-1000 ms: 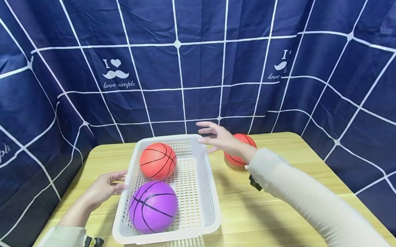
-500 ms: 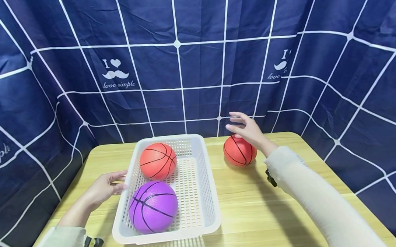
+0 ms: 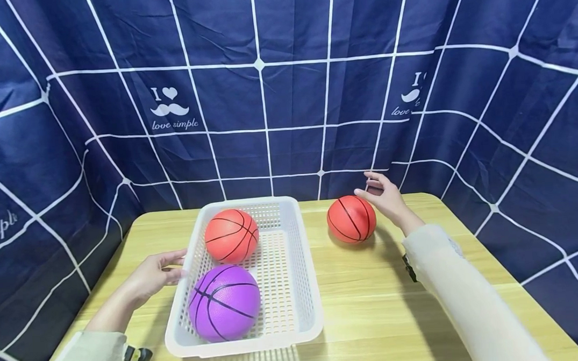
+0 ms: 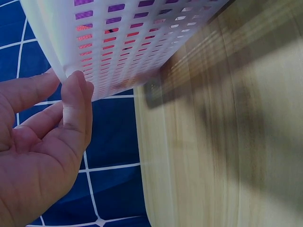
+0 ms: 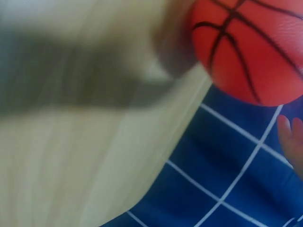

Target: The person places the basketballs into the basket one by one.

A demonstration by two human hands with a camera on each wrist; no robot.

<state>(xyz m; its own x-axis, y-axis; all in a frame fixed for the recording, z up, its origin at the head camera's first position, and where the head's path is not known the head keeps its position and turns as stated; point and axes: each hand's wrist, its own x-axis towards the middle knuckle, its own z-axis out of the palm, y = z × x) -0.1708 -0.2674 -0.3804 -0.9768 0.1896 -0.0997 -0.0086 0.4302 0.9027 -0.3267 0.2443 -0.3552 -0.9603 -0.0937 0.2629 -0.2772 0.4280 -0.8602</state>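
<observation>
A white plastic basket (image 3: 305,274) holds an orange-red basketball (image 3: 231,236) at its far end and a larger purple basketball (image 3: 224,303) at its near end. At the basket's left side, my left hand (image 3: 150,275) pinches the rim; the left wrist view shows the thumb and a finger (image 4: 75,106) meeting at the edge. A second orange-red basketball (image 3: 351,219) rests on the table, right of the basket. My right hand (image 3: 387,200) is at that ball's upper right, fingers spread and loosely bent, holding nothing. Its fingertips (image 5: 284,127) appear just beside the ball in the right wrist view.
Everything stands on a light wooden table (image 3: 353,317) with rounded far corners. A dark blue curtain (image 3: 290,94) with white grid lines hangs behind and along both sides. Dark wrist cameras (image 3: 138,360) are strapped at the sleeves.
My right hand has moved from above the basket's right rim, over the second orange-red ball, to that ball's right side. The left hand, basket and balls have stayed in place.
</observation>
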